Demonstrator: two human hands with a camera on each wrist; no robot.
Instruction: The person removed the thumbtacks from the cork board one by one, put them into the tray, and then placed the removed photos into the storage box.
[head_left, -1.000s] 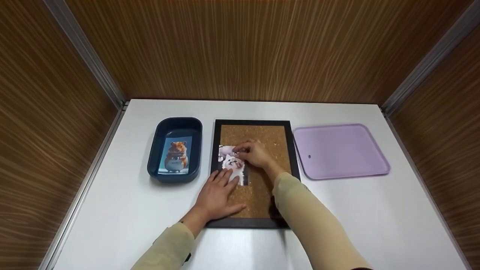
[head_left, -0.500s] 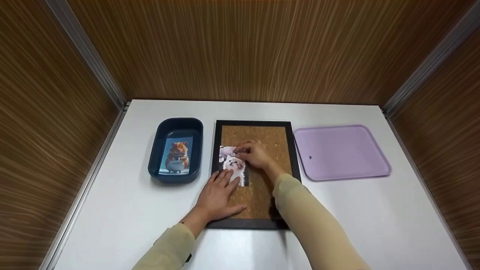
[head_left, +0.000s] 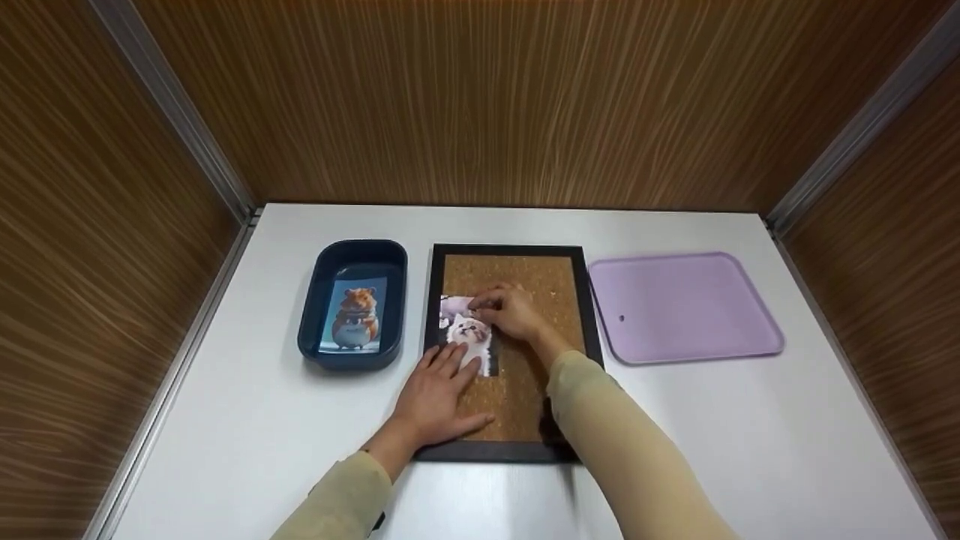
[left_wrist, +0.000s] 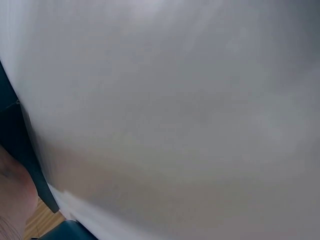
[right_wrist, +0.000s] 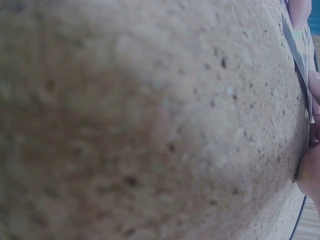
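Observation:
A cat photo lies on a black-framed cork board, near its left side. My left hand rests with spread fingers over the photo's lower part and the cork below. At the photo's upper right corner my right hand pinches a small dark pin-like thing, mostly hidden by the fingertips. In the right wrist view the photo's edge shows beyond the blurred cork, with part of my right hand at the far right. The left wrist view shows mostly the white table.
A dark blue bin with a hamster photo inside stands left of the board. To the right lies a purple tray bearing one small dark spot or object. Wood-grain panels enclose the table's back and sides.
The whole head view has shifted down slightly. Both hands keep their places on the board, and the photo stays where it was.

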